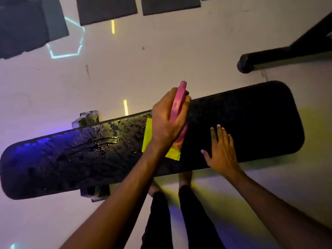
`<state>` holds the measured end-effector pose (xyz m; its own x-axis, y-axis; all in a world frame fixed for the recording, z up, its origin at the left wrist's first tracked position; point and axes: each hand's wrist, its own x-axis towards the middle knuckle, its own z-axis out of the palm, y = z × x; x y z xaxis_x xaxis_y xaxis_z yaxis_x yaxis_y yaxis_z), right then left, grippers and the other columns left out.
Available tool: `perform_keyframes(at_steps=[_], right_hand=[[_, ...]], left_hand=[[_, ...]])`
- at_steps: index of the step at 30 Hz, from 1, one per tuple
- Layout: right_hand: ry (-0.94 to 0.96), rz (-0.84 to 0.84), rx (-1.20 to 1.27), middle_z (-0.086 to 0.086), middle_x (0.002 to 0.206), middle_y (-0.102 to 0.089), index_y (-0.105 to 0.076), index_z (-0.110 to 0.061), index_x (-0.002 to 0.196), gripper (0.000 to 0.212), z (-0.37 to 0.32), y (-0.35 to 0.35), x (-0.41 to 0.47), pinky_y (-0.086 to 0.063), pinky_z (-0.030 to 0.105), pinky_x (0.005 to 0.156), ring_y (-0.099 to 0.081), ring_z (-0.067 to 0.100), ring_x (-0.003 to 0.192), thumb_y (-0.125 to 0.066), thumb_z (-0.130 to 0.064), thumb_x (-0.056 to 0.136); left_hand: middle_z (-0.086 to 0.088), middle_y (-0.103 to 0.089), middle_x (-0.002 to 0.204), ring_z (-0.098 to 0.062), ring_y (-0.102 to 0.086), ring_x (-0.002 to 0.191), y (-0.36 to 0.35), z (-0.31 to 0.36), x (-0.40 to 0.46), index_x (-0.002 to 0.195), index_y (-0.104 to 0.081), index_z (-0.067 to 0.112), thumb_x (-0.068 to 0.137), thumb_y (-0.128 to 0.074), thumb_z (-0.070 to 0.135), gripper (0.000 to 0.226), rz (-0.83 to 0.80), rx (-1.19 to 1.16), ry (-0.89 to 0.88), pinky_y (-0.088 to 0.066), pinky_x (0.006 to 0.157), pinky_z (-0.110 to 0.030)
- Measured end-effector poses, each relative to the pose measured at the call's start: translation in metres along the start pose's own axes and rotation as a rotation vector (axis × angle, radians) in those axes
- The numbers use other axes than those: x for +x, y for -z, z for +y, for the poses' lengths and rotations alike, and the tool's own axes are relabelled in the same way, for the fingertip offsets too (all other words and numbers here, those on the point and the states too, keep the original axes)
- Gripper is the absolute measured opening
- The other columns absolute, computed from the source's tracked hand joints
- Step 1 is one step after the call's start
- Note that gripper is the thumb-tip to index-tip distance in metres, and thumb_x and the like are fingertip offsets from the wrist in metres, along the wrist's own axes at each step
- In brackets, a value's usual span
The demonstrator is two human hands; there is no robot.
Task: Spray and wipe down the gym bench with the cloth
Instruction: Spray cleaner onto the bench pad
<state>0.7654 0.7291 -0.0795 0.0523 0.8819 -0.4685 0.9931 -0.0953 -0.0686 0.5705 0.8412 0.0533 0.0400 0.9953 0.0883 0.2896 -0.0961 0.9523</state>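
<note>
The black padded gym bench (242,123) runs across the view from lower left to upper right. Its left half (89,146) glistens with liquid and streaks, while the right half looks dull and dry. My left hand (167,123) grips a pink spray bottle (177,103) above the bench's middle, nozzle end pointing away from me. A yellow cloth (147,137) lies flat on the bench beneath that hand, partly hidden by it. My right hand (222,151) rests flat on the dry half, fingers spread, holding nothing.
A black equipment bar (269,56) lies on the pale floor beyond the bench's right end. Dark floor mats (106,9) line the top edge. A bench leg (88,119) sticks out on the far side. My legs (158,212) stand against the near edge.
</note>
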Motion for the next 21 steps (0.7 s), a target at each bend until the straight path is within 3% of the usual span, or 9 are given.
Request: perform_keyframes(at_steps=[6,10,14,17,21], right_hand=[[-0.113,0.000,0.098,0.024,0.171,-0.015,-0.018,-0.005,0.164,0.100,0.022,-0.006,-0.011,-0.023,0.056,0.126,-0.019,0.042,0.158,-0.060,-0.060,0.092],[-0.101,0.014,0.139,0.023,0.172,-0.010,-0.014,-0.005,0.165,0.100,0.018,-0.010,-0.018,-0.022,0.055,0.127,-0.017,0.041,0.159,-0.060,-0.057,0.093],[-0.138,0.018,0.185,0.022,0.173,-0.009,-0.013,-0.005,0.165,0.100,0.019,-0.012,-0.023,-0.020,0.054,0.128,-0.015,0.040,0.160,-0.063,-0.055,0.093],[-0.153,0.010,0.209,0.022,0.173,-0.008,-0.013,-0.006,0.165,0.099,0.018,-0.012,-0.026,-0.019,0.053,0.129,-0.014,0.040,0.160,-0.064,-0.053,0.093],[-0.182,0.004,0.230,0.020,0.173,-0.011,-0.015,-0.007,0.165,0.090,0.011,-0.009,-0.030,-0.018,0.050,0.129,-0.014,0.037,0.161,-0.060,-0.047,0.098]], left_hand=[[-0.003,-0.070,0.102,-0.015,-0.068,0.090,-0.080,0.018,0.027,0.116,-0.065,0.007,0.100,-0.061,0.028,0.026,-0.050,0.068,-0.097,-0.056,0.081,-0.039],[-0.002,-0.069,0.112,-0.015,-0.069,0.095,-0.090,0.004,0.030,0.126,-0.059,0.010,0.099,-0.062,0.037,0.038,-0.111,0.150,-0.106,-0.057,0.083,-0.035],[0.002,-0.069,0.103,-0.011,-0.070,0.091,-0.096,-0.003,0.025,0.130,-0.049,0.019,0.095,-0.064,0.049,0.048,-0.234,0.252,-0.133,-0.056,0.080,-0.024],[0.004,-0.070,0.095,-0.011,-0.070,0.089,-0.090,-0.005,0.024,0.132,-0.043,0.022,0.090,-0.068,0.056,0.060,-0.344,0.256,-0.118,-0.056,0.079,-0.030],[-0.001,-0.061,0.134,-0.015,-0.062,0.115,-0.075,-0.005,0.024,0.147,-0.033,0.020,0.080,-0.078,0.056,0.088,-0.478,0.255,-0.133,-0.054,0.095,-0.033]])
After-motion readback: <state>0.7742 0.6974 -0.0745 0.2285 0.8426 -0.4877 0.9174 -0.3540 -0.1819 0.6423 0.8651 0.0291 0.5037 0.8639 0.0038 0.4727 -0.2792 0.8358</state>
